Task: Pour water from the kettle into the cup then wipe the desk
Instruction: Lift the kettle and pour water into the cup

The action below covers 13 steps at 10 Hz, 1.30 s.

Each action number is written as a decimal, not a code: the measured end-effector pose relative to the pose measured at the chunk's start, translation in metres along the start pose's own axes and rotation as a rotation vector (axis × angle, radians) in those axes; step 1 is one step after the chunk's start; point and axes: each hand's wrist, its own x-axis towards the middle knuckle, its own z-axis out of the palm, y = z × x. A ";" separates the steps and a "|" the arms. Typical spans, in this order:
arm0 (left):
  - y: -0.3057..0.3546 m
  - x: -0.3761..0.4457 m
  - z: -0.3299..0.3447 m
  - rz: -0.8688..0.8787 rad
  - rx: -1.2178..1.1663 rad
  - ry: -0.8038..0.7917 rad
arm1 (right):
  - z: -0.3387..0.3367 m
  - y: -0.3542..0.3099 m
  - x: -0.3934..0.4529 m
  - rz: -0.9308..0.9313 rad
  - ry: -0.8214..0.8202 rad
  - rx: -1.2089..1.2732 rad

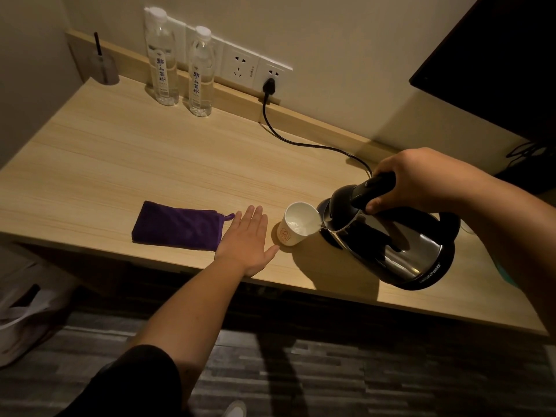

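From the head view, the table (120, 152) carries one white cup (296, 224), one steel kettle (388, 233), one purple cloth (177, 225) and two water bottles (180, 61). The right hand (418, 179) has its fingers (376, 206) clamped round the kettle's black handle, tilting the spout over the cup's rim, where water runs in. The left hand (249, 239) lies flat, fingers spread, between cloth and cup, thumb just beside the cup's base. A black cord (301, 139) runs from the wall socket (272, 75) toward the kettle.
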 end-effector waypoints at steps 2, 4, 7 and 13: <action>0.000 -0.001 -0.002 0.002 -0.006 -0.013 | -0.002 0.000 0.000 0.001 0.003 -0.013; 0.000 -0.001 -0.001 0.006 0.000 -0.012 | -0.001 0.000 0.003 -0.015 0.004 -0.044; 0.000 -0.001 -0.001 0.002 0.000 -0.028 | 0.015 0.022 -0.016 0.101 0.065 0.240; 0.001 -0.001 -0.006 0.007 0.036 -0.073 | 0.181 0.106 -0.116 0.695 0.819 1.209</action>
